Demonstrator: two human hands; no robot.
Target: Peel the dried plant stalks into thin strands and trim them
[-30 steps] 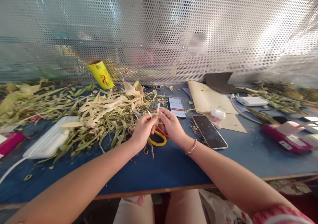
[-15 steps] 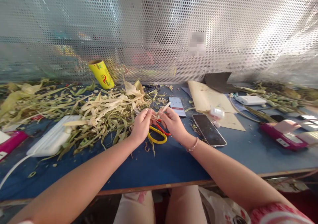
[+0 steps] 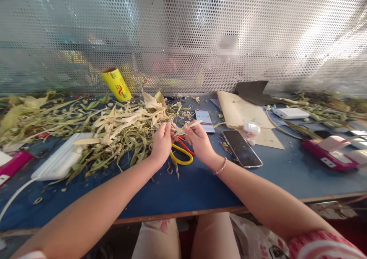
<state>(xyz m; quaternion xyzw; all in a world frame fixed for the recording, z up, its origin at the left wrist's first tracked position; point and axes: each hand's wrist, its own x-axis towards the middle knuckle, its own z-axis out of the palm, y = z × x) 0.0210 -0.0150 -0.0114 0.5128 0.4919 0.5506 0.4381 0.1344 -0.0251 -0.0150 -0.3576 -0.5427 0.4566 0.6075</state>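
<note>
My left hand (image 3: 162, 143) is closed in a pinch on one end of a pale dried plant piece (image 3: 179, 131). On its other side my right hand (image 3: 198, 139) pinches the same piece between thumb and fingers. Scissors with yellow and red handles (image 3: 182, 162) lie on the blue table just below and between the hands; their blades are hidden. Beside my left hand spreads a heap of dried leaves and stalks (image 3: 120, 125). Past my right hand lies a white card-like rectangle (image 3: 208, 127) with a date or time on it.
A dark phone (image 3: 242, 149), a clear round case (image 3: 251, 129) and brown paper (image 3: 237, 111) lie at right. Magenta power strips (image 3: 329, 155) sit at both sides. A white device (image 3: 59, 157) is at left, and a yellow tube (image 3: 116, 84) leans near the perforated panel (image 3: 183, 33).
My hands have moved slightly apart, showing more of the pale strip between them. The view has shifted a little.
</note>
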